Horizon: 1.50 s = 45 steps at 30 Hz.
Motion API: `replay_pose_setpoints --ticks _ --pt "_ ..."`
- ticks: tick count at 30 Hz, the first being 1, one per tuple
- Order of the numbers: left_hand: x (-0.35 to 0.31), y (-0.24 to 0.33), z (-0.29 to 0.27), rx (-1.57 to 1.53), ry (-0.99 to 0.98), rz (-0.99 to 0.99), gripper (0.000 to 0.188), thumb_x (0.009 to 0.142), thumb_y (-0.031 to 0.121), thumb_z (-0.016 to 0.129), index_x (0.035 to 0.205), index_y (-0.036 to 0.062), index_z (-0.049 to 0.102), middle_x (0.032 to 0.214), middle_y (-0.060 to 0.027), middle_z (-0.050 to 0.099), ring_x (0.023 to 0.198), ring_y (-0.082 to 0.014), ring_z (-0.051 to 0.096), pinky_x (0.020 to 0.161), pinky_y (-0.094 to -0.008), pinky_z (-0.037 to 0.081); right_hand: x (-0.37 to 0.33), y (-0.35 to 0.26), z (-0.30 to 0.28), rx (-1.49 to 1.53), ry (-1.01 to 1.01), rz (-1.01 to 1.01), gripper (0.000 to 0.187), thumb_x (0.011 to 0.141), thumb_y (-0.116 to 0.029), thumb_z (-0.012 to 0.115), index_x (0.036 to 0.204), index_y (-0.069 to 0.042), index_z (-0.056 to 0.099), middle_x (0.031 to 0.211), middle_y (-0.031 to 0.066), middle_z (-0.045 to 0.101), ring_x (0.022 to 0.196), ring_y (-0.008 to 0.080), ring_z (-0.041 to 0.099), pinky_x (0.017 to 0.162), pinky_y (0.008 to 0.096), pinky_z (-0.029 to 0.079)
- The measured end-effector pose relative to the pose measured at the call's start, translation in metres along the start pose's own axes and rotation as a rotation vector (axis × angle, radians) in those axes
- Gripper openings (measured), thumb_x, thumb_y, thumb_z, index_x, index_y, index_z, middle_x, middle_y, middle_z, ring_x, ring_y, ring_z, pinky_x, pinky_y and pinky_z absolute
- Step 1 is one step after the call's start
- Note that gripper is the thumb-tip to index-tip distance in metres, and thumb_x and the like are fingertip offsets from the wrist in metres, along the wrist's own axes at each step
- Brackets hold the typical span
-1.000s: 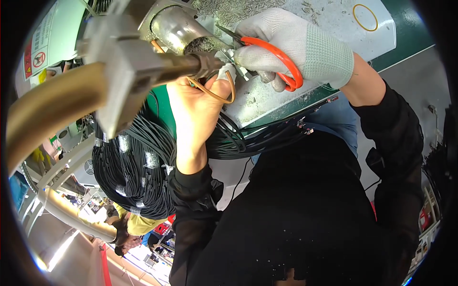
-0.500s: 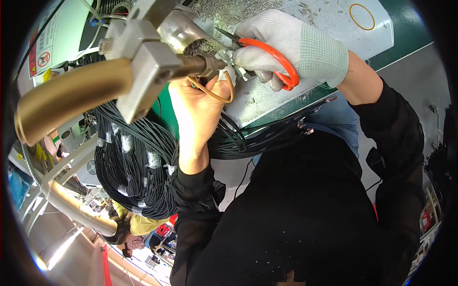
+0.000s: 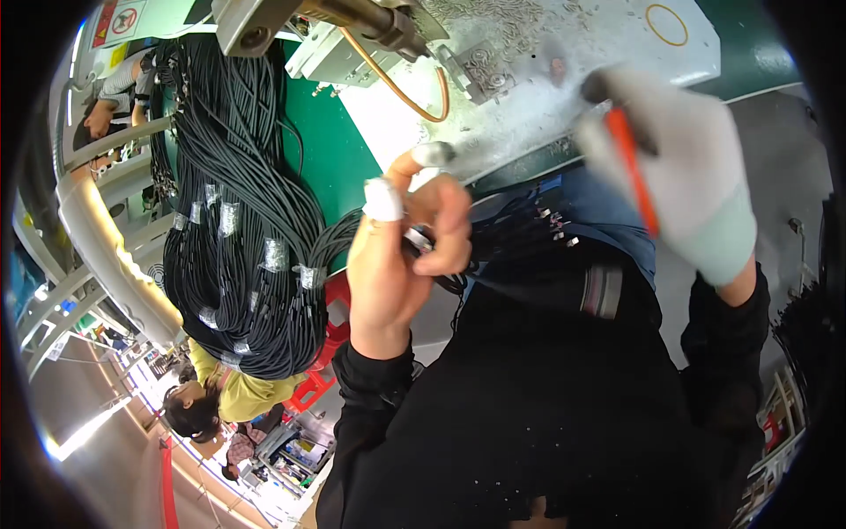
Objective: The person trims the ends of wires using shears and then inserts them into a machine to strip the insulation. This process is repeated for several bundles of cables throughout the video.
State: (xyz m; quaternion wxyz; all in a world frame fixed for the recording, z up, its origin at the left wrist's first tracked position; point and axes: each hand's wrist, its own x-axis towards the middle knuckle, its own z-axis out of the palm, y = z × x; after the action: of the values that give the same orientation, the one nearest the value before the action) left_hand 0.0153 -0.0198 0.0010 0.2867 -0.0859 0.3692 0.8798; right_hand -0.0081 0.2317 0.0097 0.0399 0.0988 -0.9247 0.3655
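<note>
My left hand (image 3: 405, 256), bare with white tape on two fingertips, is pulled back over my lap and pinches a small metal connector on a black cable (image 3: 421, 240). My right hand (image 3: 679, 176), in a grey-white glove, is blurred at the upper right and grips orange-handled pliers (image 3: 630, 163). Both hands are away from the metal machine head (image 3: 352, 18) at the top, from which an orange wire (image 3: 397, 88) loops down over the white work plate (image 3: 546, 79).
A thick bundle of black cables (image 3: 238, 229) with taped tags hangs at the left over a green surface (image 3: 326, 159). More cable ends with metal tips (image 3: 529, 225) lie across my lap. A person in a yellow top (image 3: 229, 397) sits at the lower left.
Both hands have drawn down and away from the machine head. The left hand moved to my lap with the cable end, and the right hand swung right with the pliers. The view shifted.
</note>
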Motion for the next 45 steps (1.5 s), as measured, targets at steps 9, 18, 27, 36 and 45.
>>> replay_pose_setpoints --ticks 9,18,27,36,45 --pt "0.0 -0.018 0.033 0.413 0.083 0.023 0.045 0.105 0.037 0.031 0.136 0.0046 0.037 0.1 -0.0096 0.056 0.058 -0.005 0.033 0.052 -0.0201 0.028 -0.016 -0.032 0.035 0.525 -0.206 -0.194 0.02 0.082 -0.018 0.066 0.092 0.0 0.062 0.058 0.0082 0.053 0.05 0.0125 0.054 0.052 0.0274 0.043" --pt "0.004 -0.02 0.026 0.63 -0.17 0.127 0.035 0.1 0.018 0.047 0.13 0.0025 0.038 0.103 -0.0091 0.059 0.063 -0.0087 0.046 0.058 -0.0221 0.039 -0.022 -0.009 0.013 0.864 -0.3 0.231 0.027 0.088 -0.024 0.061 0.081 0.002 0.059 0.055 0.0074 0.055 0.046 0.0142 0.056 0.047 0.027 0.045" --pt "0.006 -0.025 0.026 1.637 -0.253 0.993 0.044 0.07 -0.017 0.062 0.109 -0.0007 0.054 0.089 -0.0131 0.063 0.067 -0.0219 0.063 0.055 -0.0259 0.05 -0.032 -0.009 0.009 1.172 -0.441 0.293 0.036 0.092 -0.03 0.055 0.075 0.002 0.06 0.053 0.0064 0.056 0.04 0.0124 0.053 0.04 0.026 0.045" --pt "0.005 -0.018 0.017 1.906 -0.43 1.099 0.037 0.073 -0.009 0.062 0.108 -0.0001 0.051 0.086 -0.0113 0.063 0.066 -0.0198 0.062 0.053 -0.0265 0.049 -0.028 -0.007 0.01 1.289 -0.762 0.6 0.032 0.089 -0.026 0.057 0.077 0.003 0.06 0.054 0.0078 0.059 0.045 0.0141 0.057 0.047 0.0282 0.049" --pt "-0.002 -0.006 0.027 0.362 -0.185 0.007 0.021 0.091 -0.002 0.055 0.109 0.0018 0.045 0.083 -0.0016 0.058 0.065 -0.0047 0.05 0.059 -0.0184 0.04 -0.038 -0.028 0.03 0.466 0.038 -0.138 0.019 0.078 -0.018 0.068 0.083 -0.002 0.059 0.062 0.0069 0.056 0.052 0.0154 0.059 0.053 0.0275 0.047"
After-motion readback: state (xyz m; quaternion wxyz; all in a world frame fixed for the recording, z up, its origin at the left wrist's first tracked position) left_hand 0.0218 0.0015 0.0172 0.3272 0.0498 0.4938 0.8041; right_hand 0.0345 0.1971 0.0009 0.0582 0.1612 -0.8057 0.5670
